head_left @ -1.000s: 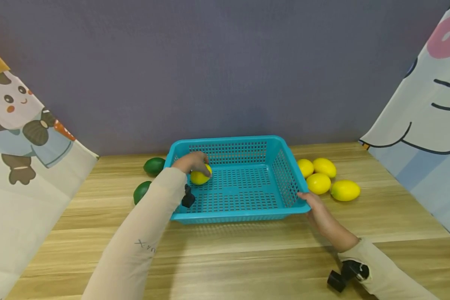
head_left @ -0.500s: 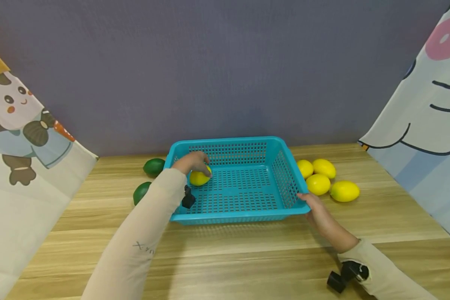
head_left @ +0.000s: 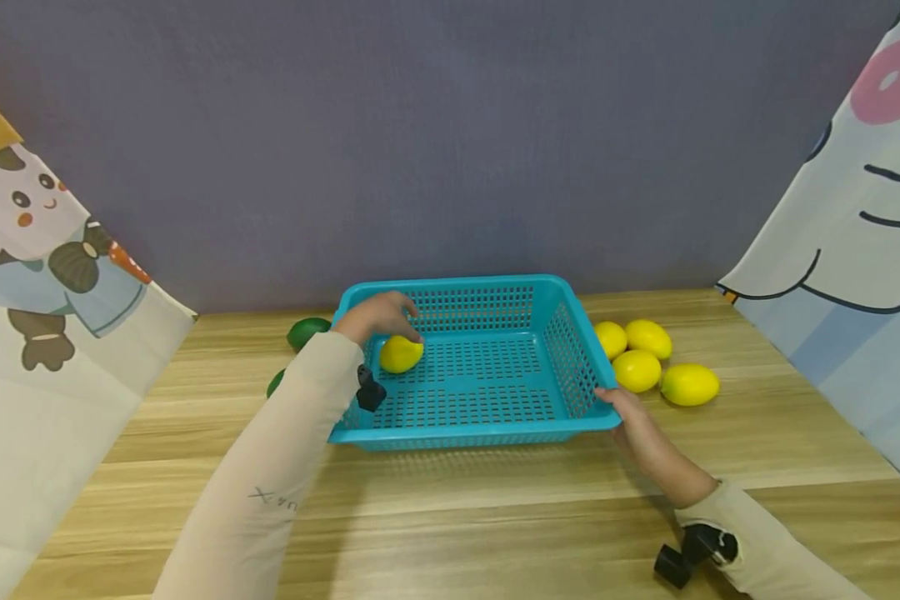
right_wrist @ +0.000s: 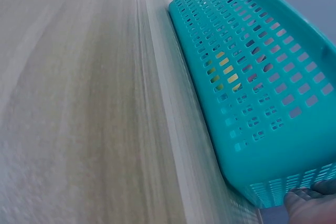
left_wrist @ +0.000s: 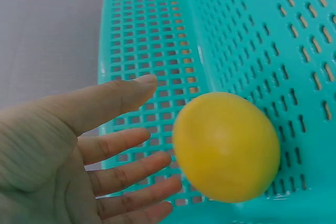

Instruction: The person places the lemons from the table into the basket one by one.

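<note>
A yellow lemon [head_left: 401, 356] lies on the floor of a blue-green perforated plastic basket [head_left: 480, 367], near its left side. Over that side my left hand [head_left: 378, 317] hovers with spread fingers. In the left wrist view, a gap shows between the fingers of the left hand [left_wrist: 113, 161] and the lemon [left_wrist: 226, 148]. My right hand [head_left: 640, 425] grips the basket's front right corner, its thumb over the rim. The right wrist view catches only part of the right hand [right_wrist: 315, 205] against the basket wall [right_wrist: 252, 166]; most fingers are hidden.
Several lemons [head_left: 637, 371] lie together on the wooden table [head_left: 480, 517] right of the basket. To its left are two dark green oval fruits [head_left: 307, 332], one mostly covered by the left sleeve. A grey panel [head_left: 450, 150] stands behind, with printed cloths at both sides.
My left hand has let go of the lemon and drawn slightly up and left. The lemon stays in the basket. My right hand keeps its hold on the corner.
</note>
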A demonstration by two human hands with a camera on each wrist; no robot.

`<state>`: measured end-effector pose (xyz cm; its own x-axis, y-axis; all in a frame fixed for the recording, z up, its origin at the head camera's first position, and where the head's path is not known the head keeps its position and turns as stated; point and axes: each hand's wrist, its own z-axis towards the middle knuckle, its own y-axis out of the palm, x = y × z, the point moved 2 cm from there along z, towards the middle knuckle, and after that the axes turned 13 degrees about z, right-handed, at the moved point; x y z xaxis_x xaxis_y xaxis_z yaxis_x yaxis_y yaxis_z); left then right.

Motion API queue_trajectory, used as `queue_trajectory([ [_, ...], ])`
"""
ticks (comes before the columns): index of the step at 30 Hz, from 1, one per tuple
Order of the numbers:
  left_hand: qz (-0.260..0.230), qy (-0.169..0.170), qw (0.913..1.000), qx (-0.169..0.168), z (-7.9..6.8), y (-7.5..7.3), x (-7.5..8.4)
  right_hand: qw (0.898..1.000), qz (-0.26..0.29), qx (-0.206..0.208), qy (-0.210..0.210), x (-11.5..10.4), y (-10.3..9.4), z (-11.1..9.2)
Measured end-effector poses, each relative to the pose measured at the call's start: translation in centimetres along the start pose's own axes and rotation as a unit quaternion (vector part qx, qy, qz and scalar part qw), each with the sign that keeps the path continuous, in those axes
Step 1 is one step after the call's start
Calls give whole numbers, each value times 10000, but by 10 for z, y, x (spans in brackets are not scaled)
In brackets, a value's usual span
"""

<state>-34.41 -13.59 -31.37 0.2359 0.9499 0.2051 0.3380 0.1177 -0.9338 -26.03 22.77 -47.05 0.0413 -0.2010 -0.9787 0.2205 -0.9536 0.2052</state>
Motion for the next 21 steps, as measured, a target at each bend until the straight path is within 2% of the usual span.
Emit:
queue_trajectory([
  [8,-96,189,9997,78,-7,-15,1,10000,43,39,-25,-3,3,-2],
  [17,-410,349,9981,288,-27,-40,-4,9999,21,117,75,-6,8,-3],
  [21,-342,417,9975,446,-35,-49,-4,9995,319,38,48,-14,13,-7],
])
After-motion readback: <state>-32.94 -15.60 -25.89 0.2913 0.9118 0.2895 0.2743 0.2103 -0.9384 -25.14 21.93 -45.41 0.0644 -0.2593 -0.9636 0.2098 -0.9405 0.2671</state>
